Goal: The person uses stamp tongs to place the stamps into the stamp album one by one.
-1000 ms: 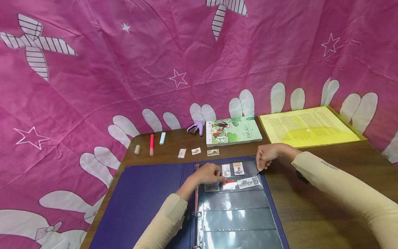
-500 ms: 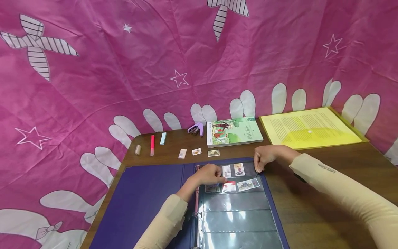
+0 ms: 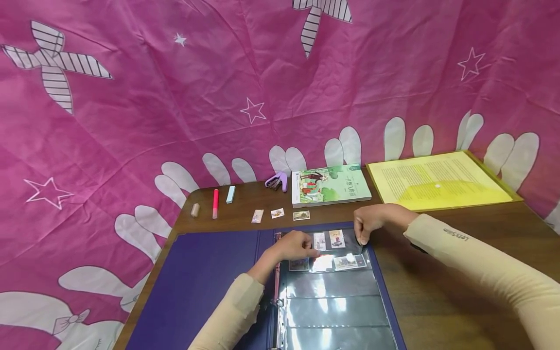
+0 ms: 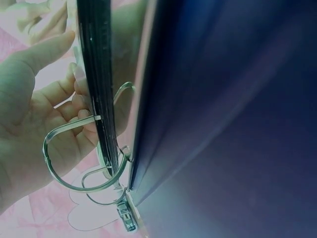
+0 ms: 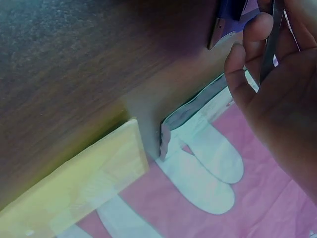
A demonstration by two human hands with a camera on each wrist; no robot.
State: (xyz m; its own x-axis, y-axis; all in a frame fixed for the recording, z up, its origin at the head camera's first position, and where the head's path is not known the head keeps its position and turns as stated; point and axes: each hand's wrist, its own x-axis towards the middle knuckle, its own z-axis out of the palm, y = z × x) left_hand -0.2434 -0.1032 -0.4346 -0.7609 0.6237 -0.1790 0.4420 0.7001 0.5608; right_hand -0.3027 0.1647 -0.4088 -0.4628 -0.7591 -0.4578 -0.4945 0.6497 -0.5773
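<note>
A binder [image 3: 205, 272] lies open on the table, with a clear pocket page [image 3: 332, 284] on its rings. Several stamps sit in the top two pocket rows, among them an upright stamp [image 3: 337, 238] and a wide stamp [image 3: 350, 262]. My left hand [image 3: 292, 245] rests on the page's upper left; in the left wrist view its loosely bent fingers [image 4: 81, 91] touch the page surface beside the metal rings [image 4: 84, 153]. At the page's upper right corner, my right hand [image 3: 369, 222] pinches dark metal tweezers [image 5: 271, 47], whose tips reach the pocket near the wide stamp.
Loose stamps [image 3: 277, 213] lie above the binder. Behind them are a purple stapler [image 3: 277, 182] and a green book [image 3: 332, 184]. A yellow document folder [image 3: 442, 180] lies at the back right. A red marker [image 3: 215, 203] and a light blue stick [image 3: 230, 194] are at left.
My right hand has shifted slightly left and down along the page's right edge. The wide stamp has turned straighter and lies more level in its row. My left hand stays put.
</note>
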